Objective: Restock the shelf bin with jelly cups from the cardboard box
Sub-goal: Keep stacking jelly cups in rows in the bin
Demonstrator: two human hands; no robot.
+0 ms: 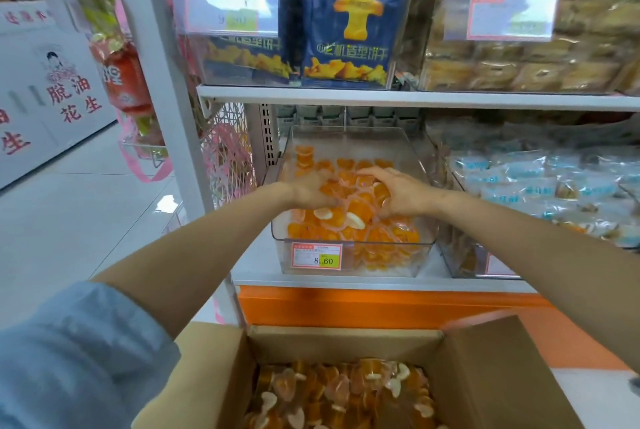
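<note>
While both arms reach over the cardboard box (485, 376), the 2 hands meet above the middle of the clear shelf bin (427, 244), which sits at the front edge of the lower shelf (346, 282), close to its left end.

The left hand (311, 191) lies knuckles up on the heap of orange jelly cups (349, 222). Its fingers are bent down into the pile on the bin's left half, but the back of the hand hides them, so I cannot tell whether they hold any cup. The right hand (398, 194) arches over the heap on the right half. Its fingers curve down from above and its thumb comes in from below, with a few cups caught between them. The fingertips of the 2 hands nearly touch at the centre of the heap.

The cups fill the bin's front half up to its front wall and thin out toward the rear wall, where bare bottom shows. A price tag (317, 256) reading 8.60 is fixed to the left end of the front wall.

More cups (339, 390) lie loose inside the open box, just below the shelf's orange base. A blue sleeve (69, 352) covers the upper left arm. Dark blue snack bags (349, 33) stand on the shelf above.
</note>
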